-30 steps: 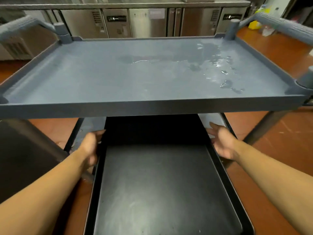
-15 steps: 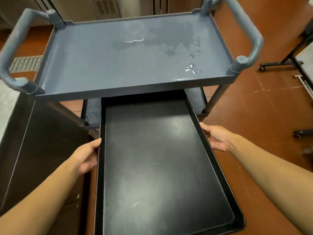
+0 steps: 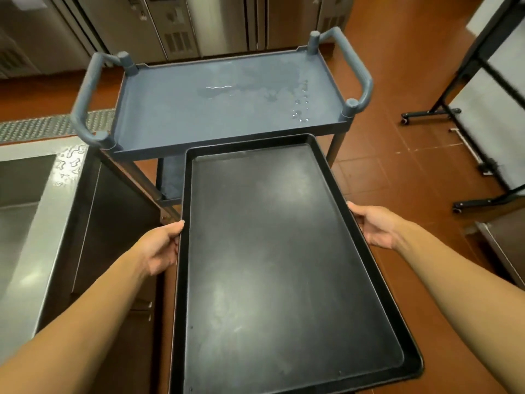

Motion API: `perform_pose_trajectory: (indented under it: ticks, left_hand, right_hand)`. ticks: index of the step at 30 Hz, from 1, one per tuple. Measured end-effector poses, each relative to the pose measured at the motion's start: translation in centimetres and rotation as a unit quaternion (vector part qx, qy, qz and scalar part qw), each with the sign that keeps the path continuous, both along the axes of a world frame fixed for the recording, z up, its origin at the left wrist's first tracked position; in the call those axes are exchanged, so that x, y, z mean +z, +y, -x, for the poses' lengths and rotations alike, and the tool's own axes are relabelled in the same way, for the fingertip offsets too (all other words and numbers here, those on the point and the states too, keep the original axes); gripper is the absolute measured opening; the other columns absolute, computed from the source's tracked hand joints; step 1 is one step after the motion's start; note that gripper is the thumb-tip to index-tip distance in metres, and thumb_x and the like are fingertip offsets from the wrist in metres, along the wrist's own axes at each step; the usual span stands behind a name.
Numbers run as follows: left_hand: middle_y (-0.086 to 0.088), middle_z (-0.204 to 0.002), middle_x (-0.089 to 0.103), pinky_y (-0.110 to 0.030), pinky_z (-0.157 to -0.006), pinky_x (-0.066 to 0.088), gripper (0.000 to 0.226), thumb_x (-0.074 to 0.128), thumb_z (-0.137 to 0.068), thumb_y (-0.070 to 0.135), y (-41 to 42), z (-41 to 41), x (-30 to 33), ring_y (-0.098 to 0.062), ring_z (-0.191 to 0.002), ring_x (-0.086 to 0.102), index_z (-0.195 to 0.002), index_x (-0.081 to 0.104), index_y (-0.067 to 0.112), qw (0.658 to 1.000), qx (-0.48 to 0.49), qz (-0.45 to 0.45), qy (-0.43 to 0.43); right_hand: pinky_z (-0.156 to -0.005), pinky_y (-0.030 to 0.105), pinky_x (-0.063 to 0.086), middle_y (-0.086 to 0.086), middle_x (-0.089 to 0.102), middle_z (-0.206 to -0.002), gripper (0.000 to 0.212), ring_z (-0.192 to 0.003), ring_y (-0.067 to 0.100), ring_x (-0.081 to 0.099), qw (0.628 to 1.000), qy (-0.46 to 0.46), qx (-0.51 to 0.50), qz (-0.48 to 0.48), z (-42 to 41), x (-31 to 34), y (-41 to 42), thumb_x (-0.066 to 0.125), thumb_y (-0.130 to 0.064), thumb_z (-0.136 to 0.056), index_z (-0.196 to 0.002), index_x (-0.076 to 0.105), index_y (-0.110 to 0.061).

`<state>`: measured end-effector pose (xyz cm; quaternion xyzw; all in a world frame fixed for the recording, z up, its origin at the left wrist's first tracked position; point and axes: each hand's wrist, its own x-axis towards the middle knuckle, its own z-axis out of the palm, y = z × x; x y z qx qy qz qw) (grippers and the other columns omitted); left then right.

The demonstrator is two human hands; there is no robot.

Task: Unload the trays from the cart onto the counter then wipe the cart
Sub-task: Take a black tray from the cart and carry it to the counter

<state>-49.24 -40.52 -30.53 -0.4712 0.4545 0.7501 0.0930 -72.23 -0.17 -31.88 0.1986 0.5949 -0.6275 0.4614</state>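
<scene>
A: Tray [image 3: 284,265]?
B: Black, big, held level betw. both hands, its far end overlapping the near edge of the cart [image 3: 227,115].
A: Fingers?
B: Left hand [image 3: 159,248] grips the tray's left rim, thumb on top, fingers curled under. Right hand [image 3: 375,226] grips the right rim the same way, thumb on the rim, fingers hidden below.
A: Past the fingertips?
B: Cart's grey top shelf, w/ water puddle [image 3: 218,89] and drops twd its right side. Lower shelf [image 3: 170,177] shows just beyond the left thumb.
A: Outside the left hand?
B: Steel counter [image 3: 28,223], wet patch on its edge. Outside the right hand: red tile floor [image 3: 412,166] and a wheeled rack [image 3: 483,109].
</scene>
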Motion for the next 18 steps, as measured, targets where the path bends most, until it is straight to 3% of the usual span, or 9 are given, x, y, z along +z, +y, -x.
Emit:
perform_pose_trajectory:
  ticks: [3,5,10,13,14,16,18]
  left_hand:
    - [-0.009,-0.097,0.079,-0.04,-0.073,0.066,0.027,0.052,-0.107,0.024,0.6,-1.1,3.7,-0.021,-0.08,0.078,-0.112,0.073,0.009,0.999,-0.007,0.022,0.038]
    - [-0.01,-0.102,0.078,-0.04,-0.071,0.066,0.027,0.053,-0.106,0.026,0.8,-1.7,6.5,-0.022,-0.082,0.078,-0.112,0.073,0.01,0.998,-0.013,0.034,0.053]
    - [-0.013,-0.111,0.074,-0.046,-0.086,0.056,0.025,0.056,-0.104,0.025,1.3,-2.1,14.3,-0.027,-0.09,0.074,-0.112,0.075,0.011,0.991,-0.046,0.061,0.109]
    - [-0.013,-0.111,0.075,-0.052,-0.095,0.054,0.026,0.055,-0.103,0.021,2.3,-1.8,19.2,-0.029,-0.095,0.074,-0.103,0.079,0.012,0.984,-0.064,0.071,0.148]
    - [-0.012,-0.109,0.076,-0.053,-0.091,0.057,0.023,0.055,-0.102,0.021,2.8,-1.5,20.8,-0.029,-0.095,0.074,-0.107,0.077,0.013,0.982,-0.073,0.079,0.156]
    - [-0.008,-0.096,0.077,-0.048,-0.068,0.065,0.021,0.056,-0.099,0.019,4.2,-0.6,24.2,-0.026,-0.088,0.074,-0.114,0.071,0.015,0.977,-0.084,0.093,0.17]
    - [-0.008,-0.092,0.078,-0.04,-0.059,0.065,0.026,0.059,-0.094,0.016,6.1,1.0,26.9,-0.023,-0.081,0.075,-0.118,0.07,0.013,0.974,-0.083,0.095,0.186]
  right_hand:
    - [-0.075,0.046,0.065,0.013,0.071,-0.116,0.039,-0.11,0.029,0.066,1.0,0.027,-0.003,0.014,-1.9,3.5,1.1,0.057,-0.024,-0.102,-0.137,0.063,-0.008]
    - [-0.078,0.047,0.064,0.013,0.071,-0.116,0.038,-0.109,0.028,0.067,0.998,0.046,-0.008,0.031,-2.9,6.1,1.7,0.057,-0.023,-0.102,-0.137,0.062,-0.007]
    - [-0.092,0.051,0.057,0.017,0.065,-0.127,0.053,-0.119,0.03,0.06,0.991,0.124,0.013,0.056,-4.5,13.6,3.7,0.067,-0.021,-0.086,-0.137,0.064,-0.006]
    - [-0.089,0.05,0.06,0.018,0.064,-0.132,0.043,-0.121,0.031,0.059,0.982,0.169,0.016,0.08,-4.6,18.2,5.7,0.065,-0.017,-0.091,-0.134,0.067,-0.008]
    - [-0.086,0.048,0.062,0.017,0.065,-0.131,0.038,-0.12,0.03,0.06,0.98,0.18,0.017,0.084,-4.4,19.6,6.4,0.062,-0.016,-0.096,-0.133,0.068,-0.009]
    - [-0.078,0.046,0.065,0.017,0.068,-0.128,0.032,-0.112,0.029,0.066,0.978,0.191,0.001,0.089,-3.9,22.4,8.0,0.057,-0.015,-0.103,-0.132,0.068,-0.009]
    - [-0.072,0.048,0.065,0.017,0.07,-0.12,0.032,-0.101,0.028,0.07,0.976,0.196,-0.018,0.091,-3.0,25.1,10.1,0.054,-0.013,-0.103,-0.132,0.067,-0.008]
